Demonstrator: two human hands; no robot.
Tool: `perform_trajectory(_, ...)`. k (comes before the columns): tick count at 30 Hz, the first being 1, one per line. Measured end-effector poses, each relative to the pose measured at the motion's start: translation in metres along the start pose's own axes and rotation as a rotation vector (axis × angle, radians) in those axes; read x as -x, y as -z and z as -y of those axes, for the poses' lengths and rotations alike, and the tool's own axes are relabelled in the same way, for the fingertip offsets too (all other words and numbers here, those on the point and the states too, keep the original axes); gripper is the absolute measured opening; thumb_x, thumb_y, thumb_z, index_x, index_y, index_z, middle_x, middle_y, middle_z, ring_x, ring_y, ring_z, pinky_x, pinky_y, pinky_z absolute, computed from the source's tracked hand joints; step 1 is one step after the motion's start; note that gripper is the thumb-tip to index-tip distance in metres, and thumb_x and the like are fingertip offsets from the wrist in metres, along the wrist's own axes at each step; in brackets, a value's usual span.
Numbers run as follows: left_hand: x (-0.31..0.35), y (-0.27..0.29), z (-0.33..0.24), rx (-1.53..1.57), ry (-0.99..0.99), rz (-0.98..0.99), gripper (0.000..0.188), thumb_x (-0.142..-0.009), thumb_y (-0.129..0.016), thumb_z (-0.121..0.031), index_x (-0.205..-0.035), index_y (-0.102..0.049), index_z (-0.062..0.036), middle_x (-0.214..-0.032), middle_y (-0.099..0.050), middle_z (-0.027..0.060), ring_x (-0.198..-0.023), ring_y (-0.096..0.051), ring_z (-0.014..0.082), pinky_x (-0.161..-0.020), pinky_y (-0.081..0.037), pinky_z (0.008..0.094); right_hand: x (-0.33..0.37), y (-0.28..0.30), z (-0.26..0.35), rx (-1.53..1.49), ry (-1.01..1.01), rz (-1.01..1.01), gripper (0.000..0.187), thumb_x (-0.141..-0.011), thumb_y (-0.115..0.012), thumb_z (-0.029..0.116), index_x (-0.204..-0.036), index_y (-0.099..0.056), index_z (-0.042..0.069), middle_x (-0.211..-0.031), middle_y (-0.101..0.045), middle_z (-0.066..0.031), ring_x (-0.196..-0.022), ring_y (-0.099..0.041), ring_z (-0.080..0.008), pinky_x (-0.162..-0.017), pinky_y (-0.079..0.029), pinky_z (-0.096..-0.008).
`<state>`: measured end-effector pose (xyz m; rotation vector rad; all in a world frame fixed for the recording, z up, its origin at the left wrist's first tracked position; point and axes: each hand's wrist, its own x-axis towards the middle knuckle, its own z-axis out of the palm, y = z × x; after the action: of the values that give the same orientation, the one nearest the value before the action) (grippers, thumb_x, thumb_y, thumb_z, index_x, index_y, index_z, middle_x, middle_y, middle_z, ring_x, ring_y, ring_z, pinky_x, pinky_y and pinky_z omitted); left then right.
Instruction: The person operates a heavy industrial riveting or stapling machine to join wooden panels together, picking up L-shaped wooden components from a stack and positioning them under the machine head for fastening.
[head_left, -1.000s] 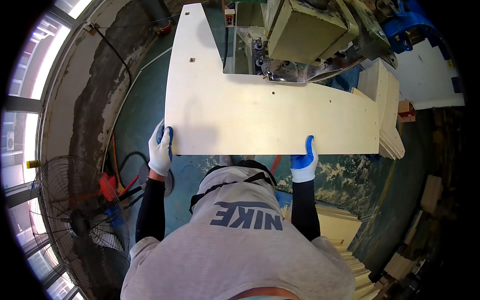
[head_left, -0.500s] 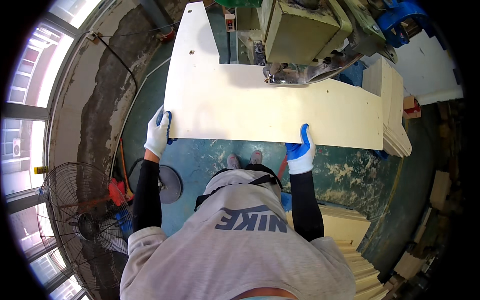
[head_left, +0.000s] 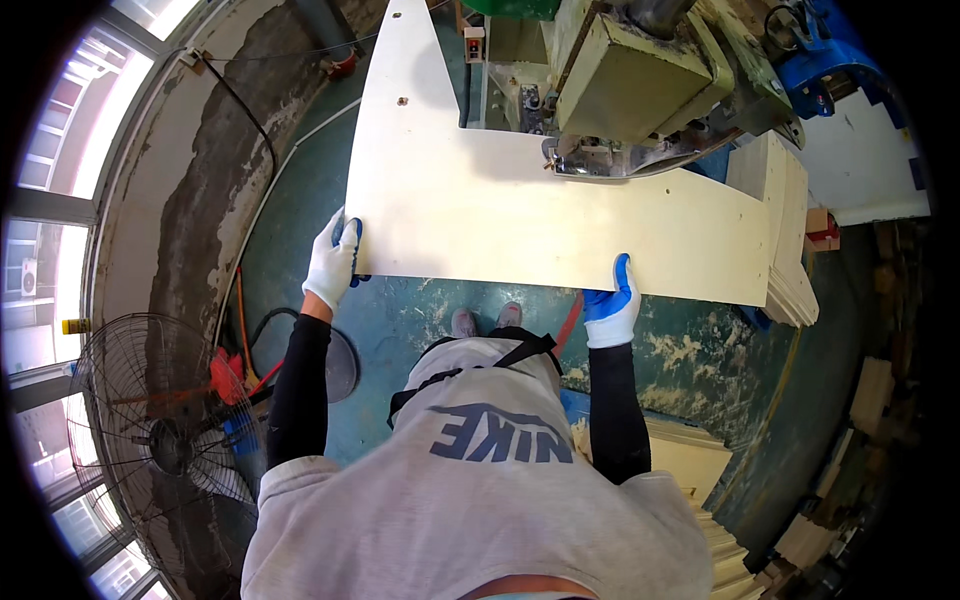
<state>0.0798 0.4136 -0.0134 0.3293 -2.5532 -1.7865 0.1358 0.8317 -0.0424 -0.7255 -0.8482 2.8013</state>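
A large pale wooden panel (head_left: 500,225) with a long arm reaching away at its left lies flat before me. Its far edge has a notch and runs under the metal guard (head_left: 615,162) of a machine (head_left: 632,85). At the panel's left edge, near the corner, my left hand (head_left: 333,262), in a white and blue glove, grips it. My right hand (head_left: 613,305), gloved alike, holds the near edge right of the middle, thumb on top. The fingers beneath the panel are hidden. Whatever lies under the guard is hidden too.
Stacked pale boards (head_left: 785,220) stand beyond the panel's right end. More boards (head_left: 690,455) are piled by my right elbow. A wire-cage fan (head_left: 165,440) stands at the left near the windows. A round dark disc (head_left: 340,365) sits on the floor beside my left forearm.
The view has shifted a little, moving the machine rightward in the picture. Relative to it, the panel's left end has turned slightly away from me. Both hands keep their hold.
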Motion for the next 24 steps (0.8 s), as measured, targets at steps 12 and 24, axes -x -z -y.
perform_trajectory(12,-0.013,-0.046,-0.105,-0.529,-0.708,-0.063,0.037,-0.085,-0.070,-0.026,-0.114,-0.066,-0.0030,-0.100,-0.068,0.0167,-0.096,-0.065,0.0333,-0.087,-0.050,0.0398,-0.001,0.009,-0.005,0.053,-0.034,-0.030,0.036,-0.102,-0.055,0.029,-0.130,-0.056,0.006,-0.125,-0.065,-0.0100,-0.111,-0.066,-0.0247,-0.088,-0.059,-0.0400)
perform_trajectory(24,-0.082,-0.190,-0.134,-0.920,-0.803,0.378,0.043,-0.090,-0.062,-0.045,-0.113,-0.065,-0.0093,-0.101,-0.067,0.0111,-0.099,-0.063,0.0310,-0.085,-0.048,0.0428,-0.006,0.002,-0.003,0.008,-0.020,-0.010,0.036,-0.102,-0.054,0.029,-0.129,-0.057,0.004,-0.124,-0.065,-0.0103,-0.112,-0.065,-0.0240,-0.091,-0.057,-0.0406)
